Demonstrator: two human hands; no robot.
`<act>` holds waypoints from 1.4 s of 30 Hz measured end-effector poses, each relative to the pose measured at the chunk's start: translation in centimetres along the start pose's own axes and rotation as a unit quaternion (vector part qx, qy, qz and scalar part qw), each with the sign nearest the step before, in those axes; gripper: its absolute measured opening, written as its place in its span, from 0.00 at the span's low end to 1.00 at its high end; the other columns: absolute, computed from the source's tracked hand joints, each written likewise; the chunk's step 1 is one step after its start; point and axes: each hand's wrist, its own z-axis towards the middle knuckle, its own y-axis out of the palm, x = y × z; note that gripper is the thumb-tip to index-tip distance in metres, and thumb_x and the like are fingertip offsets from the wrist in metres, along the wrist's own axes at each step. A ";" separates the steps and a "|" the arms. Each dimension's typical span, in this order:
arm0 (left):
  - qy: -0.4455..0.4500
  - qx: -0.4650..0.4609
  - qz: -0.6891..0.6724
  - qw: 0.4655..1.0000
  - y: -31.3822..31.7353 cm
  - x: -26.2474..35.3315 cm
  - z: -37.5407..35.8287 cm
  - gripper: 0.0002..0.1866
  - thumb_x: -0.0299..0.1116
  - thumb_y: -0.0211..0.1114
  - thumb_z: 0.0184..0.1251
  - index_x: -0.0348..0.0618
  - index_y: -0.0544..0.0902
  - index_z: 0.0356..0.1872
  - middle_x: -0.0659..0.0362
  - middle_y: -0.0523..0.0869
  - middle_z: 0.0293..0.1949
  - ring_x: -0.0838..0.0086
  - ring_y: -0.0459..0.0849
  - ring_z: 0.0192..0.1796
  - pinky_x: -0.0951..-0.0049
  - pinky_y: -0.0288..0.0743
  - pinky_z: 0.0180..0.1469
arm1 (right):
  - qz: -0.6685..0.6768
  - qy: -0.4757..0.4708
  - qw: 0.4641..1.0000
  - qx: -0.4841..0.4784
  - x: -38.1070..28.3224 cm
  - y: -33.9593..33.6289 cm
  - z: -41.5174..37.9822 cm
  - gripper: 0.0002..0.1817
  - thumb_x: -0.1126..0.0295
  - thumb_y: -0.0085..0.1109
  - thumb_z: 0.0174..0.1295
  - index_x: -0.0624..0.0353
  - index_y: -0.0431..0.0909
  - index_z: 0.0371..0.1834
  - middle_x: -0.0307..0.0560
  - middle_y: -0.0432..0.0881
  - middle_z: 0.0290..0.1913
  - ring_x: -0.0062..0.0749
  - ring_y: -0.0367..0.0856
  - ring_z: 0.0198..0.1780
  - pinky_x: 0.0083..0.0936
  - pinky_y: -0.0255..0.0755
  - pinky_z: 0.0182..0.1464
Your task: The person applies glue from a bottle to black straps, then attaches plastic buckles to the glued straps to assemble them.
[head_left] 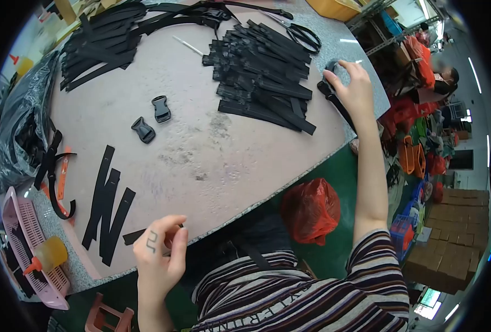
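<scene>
My left hand (163, 246) is at the near table edge, thumb and fingers closed on a short black webbing strap (132, 237) that sticks out to the left. At the right table edge my right hand (356, 88) curls its thumb and fingers around a small dark piece that they partly hide. A black strap (338, 106) hangs down beside that hand. Two black side-release buckles, a nearer buckle (143, 130) and a farther buckle (160, 109), lie mid-table. Several loose black strips (106, 207) lie left of my left hand.
A thick heap of black straps (262, 77) covers the far right, with scissors (303, 39) behind it. Another strap pile (101, 47) is far left. A pink basket (14, 207), a yellow glue bottle (49, 254) and a red bag (310, 210) below the edge surround the table.
</scene>
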 end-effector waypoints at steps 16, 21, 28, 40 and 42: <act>-0.006 -0.056 -0.007 0.998 0.4 -0.3 -0.9 0.05 0.20 0.68 0.59 0.40 0.84 0.35 0.56 0.82 0.24 0.69 0.80 0.22 0.73 0.71 0.26 | 0.242 -0.030 0.961 -0.131 -11.6 -1.6 -3.0 0.11 0.69 0.71 0.53 0.61 0.83 0.37 0.46 0.79 0.36 0.43 0.77 0.43 0.34 0.70 0.47; 0.021 -0.096 0.004 0.995 0.7 0.6 0.8 0.05 0.20 0.68 0.59 0.39 0.83 0.36 0.54 0.83 0.25 0.67 0.81 0.23 0.72 0.73 0.27 | 0.267 -0.009 0.954 -0.136 -10.4 -0.9 -3.4 0.13 0.65 0.72 0.53 0.61 0.83 0.37 0.46 0.79 0.36 0.41 0.77 0.43 0.34 0.70 0.47; 0.037 -0.116 0.007 0.993 2.4 1.7 1.4 0.04 0.19 0.67 0.60 0.37 0.84 0.35 0.56 0.83 0.25 0.73 0.79 0.23 0.76 0.72 0.27 | 0.218 0.004 0.959 -0.183 -3.9 4.9 6.7 0.15 0.61 0.70 0.55 0.58 0.85 0.41 0.51 0.82 0.44 0.45 0.78 0.52 0.36 0.73 0.55; -0.010 -0.141 0.018 0.990 3.4 1.9 1.0 0.04 0.22 0.69 0.61 0.40 0.84 0.36 0.55 0.86 0.28 0.68 0.85 0.26 0.74 0.78 0.29 | 0.211 0.145 0.831 -0.494 -2.3 11.5 15.3 0.36 0.56 0.79 0.48 0.61 0.79 0.60 0.53 0.81 0.59 0.45 0.78 0.61 0.36 0.73 0.60; 0.002 -0.148 0.018 0.989 3.6 1.9 1.2 0.04 0.22 0.69 0.61 0.40 0.84 0.36 0.54 0.86 0.28 0.68 0.85 0.26 0.74 0.78 0.30 | 0.219 0.133 0.840 -0.479 -2.2 11.4 15.1 0.37 0.57 0.79 0.48 0.61 0.78 0.62 0.54 0.81 0.60 0.45 0.78 0.61 0.37 0.73 0.60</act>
